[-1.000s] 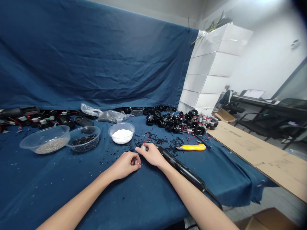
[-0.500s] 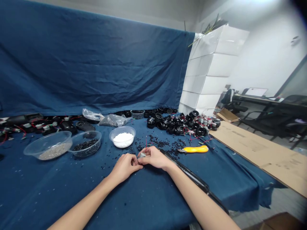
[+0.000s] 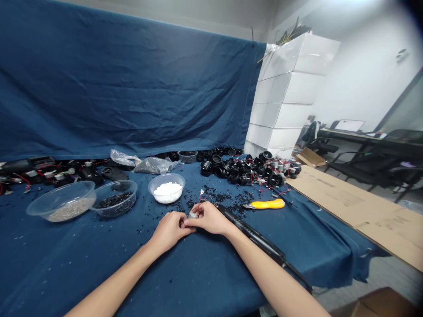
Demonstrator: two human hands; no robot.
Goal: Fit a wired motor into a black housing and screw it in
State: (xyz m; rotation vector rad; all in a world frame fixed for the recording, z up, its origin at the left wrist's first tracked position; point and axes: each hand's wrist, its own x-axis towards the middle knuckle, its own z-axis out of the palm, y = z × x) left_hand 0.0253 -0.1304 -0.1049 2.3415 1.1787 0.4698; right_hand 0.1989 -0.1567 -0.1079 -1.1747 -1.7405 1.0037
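Note:
Between my two hands sits a small grey motor [image 3: 192, 215], largely covered by fingers, with a red wire rising from it to a pale connector. My right hand [image 3: 209, 217] pinches it from the right. My left hand [image 3: 171, 226] has its fingers curled, thumb and fingertips closed against the motor's left side. Both hands are just above the blue cloth [image 3: 185, 273]. A long black corded tool [image 3: 254, 233], like an electric screwdriver, lies partly behind my right forearm. Small black bits [image 3: 218, 196] are scattered beyond my hands.
Clear bowls hold white pieces [image 3: 168, 189], black screws or bits [image 3: 115, 200] and silvery pieces [image 3: 71, 209]. A yellow-handled cutter [image 3: 266, 204] lies right. Black housings [image 3: 238, 169] with wired parts are heaped behind. White boxes [image 3: 280, 97] and a cardboard sheet [image 3: 346, 198] stand at right.
The red wire now leans slightly and its pale connector shows more clearly above my right hand. Both hands keep hold of the motor. The whole view has shifted slightly.

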